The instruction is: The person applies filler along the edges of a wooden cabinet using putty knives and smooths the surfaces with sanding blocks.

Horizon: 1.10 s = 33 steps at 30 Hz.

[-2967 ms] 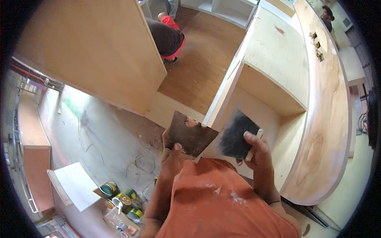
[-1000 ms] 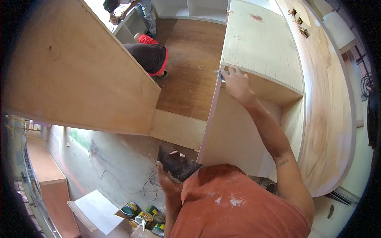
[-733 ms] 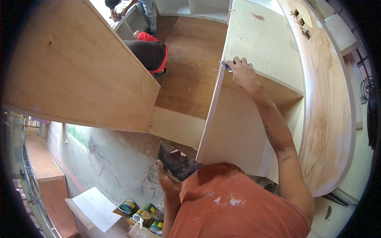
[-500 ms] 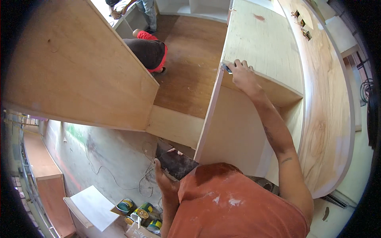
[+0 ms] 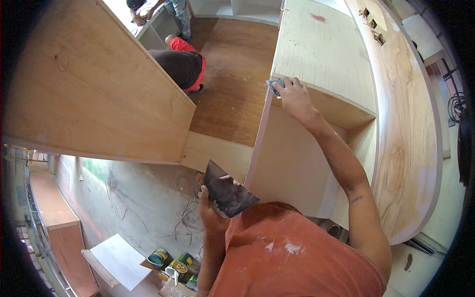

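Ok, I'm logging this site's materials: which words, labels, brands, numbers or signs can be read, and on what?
No text can be made out.
Green-and-yellow cans: labels too small to read.
Cardboard: marks too small and blurred.
Right forearm: dark mark, too small to tell if text.
Dark plate: no text seen.

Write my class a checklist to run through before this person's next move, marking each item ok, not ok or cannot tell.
1. Left hand has hold of the dark plate: ok.
2. Right hand grips the small scraper: ok.
3. Scraper is at the near left corner of the pale cabinet panel: ok.
4. Scraper presses on the wood there: cannot tell.
5. Crouching person is apart from both hands: ok.
6. Area to the person's left is uncluttered: not ok; cans and a white board are there.
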Each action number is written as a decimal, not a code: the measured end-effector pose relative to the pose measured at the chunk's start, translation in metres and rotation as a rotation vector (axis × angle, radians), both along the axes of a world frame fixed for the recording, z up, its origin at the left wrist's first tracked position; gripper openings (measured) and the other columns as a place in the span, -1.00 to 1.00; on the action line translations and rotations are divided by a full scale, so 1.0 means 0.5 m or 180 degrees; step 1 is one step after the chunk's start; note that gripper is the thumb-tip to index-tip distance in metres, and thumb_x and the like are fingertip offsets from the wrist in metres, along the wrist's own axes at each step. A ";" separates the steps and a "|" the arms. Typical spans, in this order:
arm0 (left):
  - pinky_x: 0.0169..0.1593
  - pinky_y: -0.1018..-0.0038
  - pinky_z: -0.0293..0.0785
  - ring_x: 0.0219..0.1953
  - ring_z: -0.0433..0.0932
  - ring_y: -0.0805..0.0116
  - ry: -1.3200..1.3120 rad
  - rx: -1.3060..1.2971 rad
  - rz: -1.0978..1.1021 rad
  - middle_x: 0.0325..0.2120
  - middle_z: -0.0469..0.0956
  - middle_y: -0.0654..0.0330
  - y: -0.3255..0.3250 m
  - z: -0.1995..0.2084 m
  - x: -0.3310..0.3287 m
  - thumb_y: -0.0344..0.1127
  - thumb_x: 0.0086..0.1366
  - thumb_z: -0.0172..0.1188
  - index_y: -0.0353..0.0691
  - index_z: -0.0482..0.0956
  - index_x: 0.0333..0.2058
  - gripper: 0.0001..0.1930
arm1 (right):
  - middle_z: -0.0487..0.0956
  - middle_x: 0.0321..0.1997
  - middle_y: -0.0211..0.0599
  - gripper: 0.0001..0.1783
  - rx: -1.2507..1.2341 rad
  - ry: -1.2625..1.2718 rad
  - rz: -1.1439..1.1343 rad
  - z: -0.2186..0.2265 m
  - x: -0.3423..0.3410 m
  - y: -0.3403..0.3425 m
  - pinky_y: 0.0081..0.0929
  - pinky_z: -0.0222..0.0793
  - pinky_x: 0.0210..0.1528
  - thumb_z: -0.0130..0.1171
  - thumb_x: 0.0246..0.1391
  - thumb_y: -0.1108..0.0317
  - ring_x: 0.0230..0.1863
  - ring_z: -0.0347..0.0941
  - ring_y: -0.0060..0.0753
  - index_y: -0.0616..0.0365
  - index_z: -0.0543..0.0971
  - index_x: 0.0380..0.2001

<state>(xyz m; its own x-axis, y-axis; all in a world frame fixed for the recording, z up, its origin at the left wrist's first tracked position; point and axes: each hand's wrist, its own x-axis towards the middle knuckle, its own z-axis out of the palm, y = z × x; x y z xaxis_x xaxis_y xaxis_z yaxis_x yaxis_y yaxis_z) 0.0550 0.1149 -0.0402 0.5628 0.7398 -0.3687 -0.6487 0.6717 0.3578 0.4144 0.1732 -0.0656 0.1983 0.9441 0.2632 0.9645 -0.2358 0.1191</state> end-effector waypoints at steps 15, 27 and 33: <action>0.07 0.19 0.42 -0.10 0.52 0.15 -0.0521 -0.0369 -0.0392 -0.13 0.50 0.02 0.024 0.010 0.150 -0.05 0.39 -0.16 -0.30 0.36 0.02 -0.56 | 0.40 0.01 -0.11 -0.55 0.1150 0.3226 0.1860 0.191 -0.222 -0.221 -0.19 0.22 0.15 0.03 -0.01 0.68 0.08 0.29 -0.05 0.07 0.46 -0.02; -0.06 0.36 0.48 -0.12 0.51 0.30 0.0591 0.0707 -0.0431 -0.09 0.47 0.06 -0.009 0.102 0.122 -0.25 0.31 0.01 -0.40 0.32 0.04 -0.60 | 0.33 0.08 -0.25 -0.45 0.0330 0.0600 0.0428 0.092 -0.041 -0.063 -0.17 0.10 0.15 0.00 -0.05 0.57 0.13 0.20 -0.09 -0.05 0.35 0.08; -0.03 0.27 0.46 -0.13 0.50 0.23 0.0571 -0.0038 -0.0189 -0.14 0.46 0.07 -0.026 -0.069 0.013 -0.14 0.29 0.03 -0.36 0.31 0.03 -0.54 | 0.33 0.05 -0.26 -0.47 -0.0354 0.0347 0.0375 0.020 0.053 0.023 -0.12 0.22 0.06 -0.01 -0.04 0.61 0.07 0.26 -0.10 -0.05 0.36 0.05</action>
<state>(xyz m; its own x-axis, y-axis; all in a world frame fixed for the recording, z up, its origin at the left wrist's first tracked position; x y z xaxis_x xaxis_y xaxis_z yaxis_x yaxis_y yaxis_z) 0.0617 0.1018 -0.0748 0.5296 0.7022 -0.4757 -0.5343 0.7118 0.4559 0.4410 0.1846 -0.0557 0.1064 0.9846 0.1391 0.9932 -0.1117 0.0314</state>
